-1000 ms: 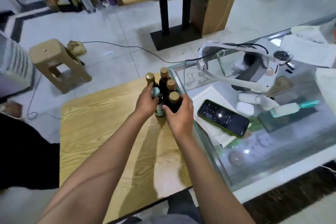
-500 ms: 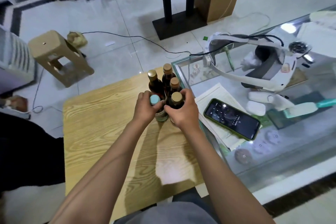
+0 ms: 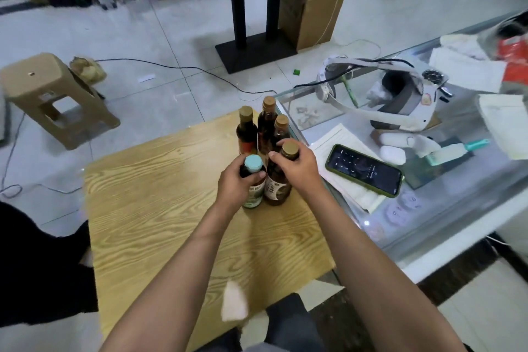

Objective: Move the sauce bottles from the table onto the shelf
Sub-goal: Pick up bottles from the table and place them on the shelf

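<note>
Small shop — glass display counter (image 3: 428,226), tiled floor (image 3: 171,37)

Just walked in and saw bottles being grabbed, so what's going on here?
A person stands at a wooden table with five sauce bottles clustered at its far edge. The left hand grips the teal-capped bottle; the right hand grips the brown-capped bottle beside it. Three more bottles stand just behind, untouched. No shelf is in view.

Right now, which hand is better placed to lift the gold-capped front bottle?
Right. The right hand already grips the gold-capped front bottle at its neck, beside the glass counter. The left hand is busy holding the teal-capped bottle.
</note>
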### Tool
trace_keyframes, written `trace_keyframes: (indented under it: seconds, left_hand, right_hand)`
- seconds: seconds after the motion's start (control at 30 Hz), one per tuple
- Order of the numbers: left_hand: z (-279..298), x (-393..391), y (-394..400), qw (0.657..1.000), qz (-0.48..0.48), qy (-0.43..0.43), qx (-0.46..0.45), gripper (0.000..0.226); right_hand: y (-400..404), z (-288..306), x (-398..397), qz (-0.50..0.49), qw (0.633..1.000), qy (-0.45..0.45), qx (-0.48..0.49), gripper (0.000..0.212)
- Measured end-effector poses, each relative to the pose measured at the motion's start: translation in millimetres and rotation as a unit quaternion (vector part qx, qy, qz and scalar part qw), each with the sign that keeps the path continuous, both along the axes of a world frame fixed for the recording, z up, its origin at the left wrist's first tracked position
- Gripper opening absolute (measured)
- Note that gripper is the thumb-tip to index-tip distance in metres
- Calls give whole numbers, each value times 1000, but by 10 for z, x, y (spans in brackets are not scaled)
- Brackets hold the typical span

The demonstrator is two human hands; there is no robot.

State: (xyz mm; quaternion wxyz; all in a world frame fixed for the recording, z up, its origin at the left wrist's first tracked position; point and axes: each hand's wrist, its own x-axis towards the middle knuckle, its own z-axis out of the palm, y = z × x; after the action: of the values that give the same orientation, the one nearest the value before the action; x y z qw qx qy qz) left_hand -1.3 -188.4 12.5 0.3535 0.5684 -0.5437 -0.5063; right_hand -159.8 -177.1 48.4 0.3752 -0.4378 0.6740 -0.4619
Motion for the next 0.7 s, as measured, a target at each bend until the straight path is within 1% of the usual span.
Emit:
trace_keyframes:
  seconds: [0.13, 0.3, 0.37, 0.43, 0.5, 0.53, 0.63, 0.7]
  left_hand:
    - [184, 114, 169, 996, -52, 64, -20, 39]
    - [617, 88, 380, 977, -138, 155, -49, 38]
    - [809, 19, 495, 967, -183, 166, -54, 37]
    - [956, -103, 616, 960, -223, 156, -58, 37]
    - [1105, -250, 757, 953, -261, 140, -63, 41]
    - [1185, -331, 837, 948, -277, 140, -67, 42]
    - [1453, -604, 1121, 931, -322, 151, -89, 41]
    - [1664, -824, 1379, 911, -364, 158, -111, 38]
  right_hand:
    - [375, 290, 106, -35, 999, -16, -14, 26]
    - [877, 768, 105, -111, 993, -18, -47, 35]
    - [1110, 942, 52, -145, 988, -24, -53, 36]
    - [1347, 1118, -27, -170, 983, -29, -63, 38]
    - [1582, 1276, -135, -192, 978, -30, -75, 42]
    - [1708, 1358, -198, -206, 975, -31, -82, 41]
    - [2138, 1609, -391, -240, 963, -50, -108, 29]
    - [2500, 1790, -518, -267, 954, -46, -126, 33]
